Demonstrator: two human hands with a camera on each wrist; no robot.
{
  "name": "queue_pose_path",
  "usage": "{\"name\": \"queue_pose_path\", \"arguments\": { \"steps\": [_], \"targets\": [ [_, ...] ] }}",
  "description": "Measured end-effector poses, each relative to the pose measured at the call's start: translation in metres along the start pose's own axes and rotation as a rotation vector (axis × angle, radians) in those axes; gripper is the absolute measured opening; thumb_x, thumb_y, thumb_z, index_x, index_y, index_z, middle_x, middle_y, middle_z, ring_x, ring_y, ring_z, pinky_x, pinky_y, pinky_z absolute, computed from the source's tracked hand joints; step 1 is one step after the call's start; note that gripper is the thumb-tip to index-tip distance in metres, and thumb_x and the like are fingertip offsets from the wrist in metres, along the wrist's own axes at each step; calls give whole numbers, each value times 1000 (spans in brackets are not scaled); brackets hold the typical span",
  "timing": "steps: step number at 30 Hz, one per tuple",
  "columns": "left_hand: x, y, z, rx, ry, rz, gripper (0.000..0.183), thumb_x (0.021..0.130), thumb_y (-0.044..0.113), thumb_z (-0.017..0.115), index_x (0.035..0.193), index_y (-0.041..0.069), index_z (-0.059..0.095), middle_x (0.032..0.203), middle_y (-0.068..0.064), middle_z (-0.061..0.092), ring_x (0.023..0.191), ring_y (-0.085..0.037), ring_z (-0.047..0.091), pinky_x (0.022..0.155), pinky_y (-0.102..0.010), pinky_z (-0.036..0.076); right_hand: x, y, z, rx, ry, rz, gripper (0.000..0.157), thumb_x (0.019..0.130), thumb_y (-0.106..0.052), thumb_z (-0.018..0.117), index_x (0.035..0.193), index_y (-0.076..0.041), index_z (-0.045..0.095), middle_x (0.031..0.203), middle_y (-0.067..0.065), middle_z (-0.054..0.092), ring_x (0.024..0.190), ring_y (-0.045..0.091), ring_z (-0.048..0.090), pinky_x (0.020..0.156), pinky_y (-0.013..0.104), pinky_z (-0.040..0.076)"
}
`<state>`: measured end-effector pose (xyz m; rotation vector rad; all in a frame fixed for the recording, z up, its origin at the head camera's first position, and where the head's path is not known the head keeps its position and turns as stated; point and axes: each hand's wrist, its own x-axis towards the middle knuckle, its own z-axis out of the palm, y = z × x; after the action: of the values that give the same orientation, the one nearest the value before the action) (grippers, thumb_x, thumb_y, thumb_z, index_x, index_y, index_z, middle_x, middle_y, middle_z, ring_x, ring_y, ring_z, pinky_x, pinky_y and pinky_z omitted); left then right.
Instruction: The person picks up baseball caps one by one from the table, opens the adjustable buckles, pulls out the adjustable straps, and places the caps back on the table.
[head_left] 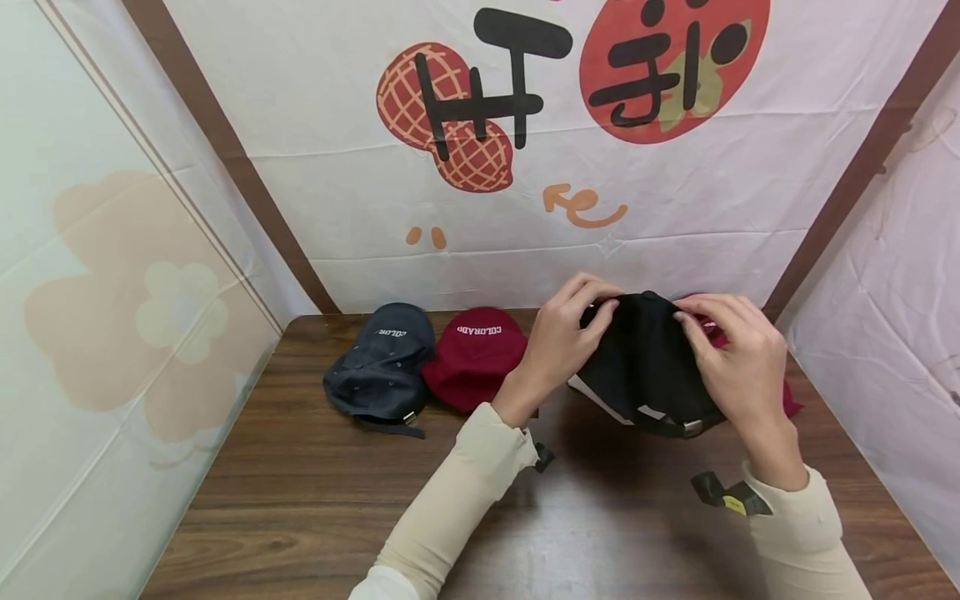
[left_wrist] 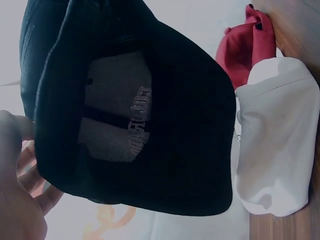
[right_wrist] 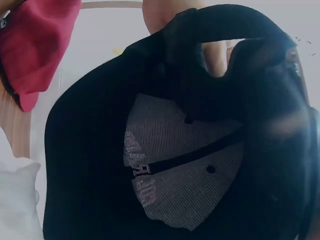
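Note:
Between both hands hangs a black cap [head_left: 648, 358], held up off the table with its back strap and metal buckle towards me. The left hand [head_left: 566, 333] pinches its upper left side between thumb and fingers. On the upper right side, the right hand [head_left: 738, 358] pinches the fabric the same way. Both wrist views look into the cap's hollow, where a pale lining [right_wrist: 185, 150] shows the stitching of the front lettering. Past its brim in the left wrist view lies a white cap [left_wrist: 277, 140], mostly hidden in the head view.
Left on the wooden table [head_left: 300, 517] lie a dark grey-blue cap [head_left: 382, 367] and a red cap [head_left: 476, 354] with white lettering. Another red cap [right_wrist: 37, 45] lies behind the right hand. A printed cloth [head_left: 337, 225] hangs along the table's back edge.

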<state>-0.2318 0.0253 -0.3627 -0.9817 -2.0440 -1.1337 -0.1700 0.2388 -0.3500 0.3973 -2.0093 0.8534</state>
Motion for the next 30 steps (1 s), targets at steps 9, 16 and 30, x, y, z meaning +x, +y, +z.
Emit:
{"name": "queue_pose_path", "arguments": {
  "steps": [9,16,30],
  "targets": [
    [-7,-1,-10,-99,31,15,14,102,6,70,114,3,76,111,-11,69,99,-18,68,92,-19,57,0,-8,5,29,-19,-6,14,89,-2,83,103,-3,82,99,16,79,95,28,68,86,7,39],
    [-9,0,-15,-155,62,23,14,102,5,69,115,1,74,112,-12,68,100,-20,68,89,-21,59,1,-13,5,69,-28,-12,16,88,0,84,104,-2,82,101,15,79,96,14,66,82,10,43],
    [-12,-4,-27,-191,113,-40,14,104,5,67,115,1,74,111,-13,69,96,-23,67,84,-27,60,-1,-19,4,187,-76,0,25,83,11,82,104,-2,82,101,14,78,99,-7,63,79,9,47]
  ]
}}
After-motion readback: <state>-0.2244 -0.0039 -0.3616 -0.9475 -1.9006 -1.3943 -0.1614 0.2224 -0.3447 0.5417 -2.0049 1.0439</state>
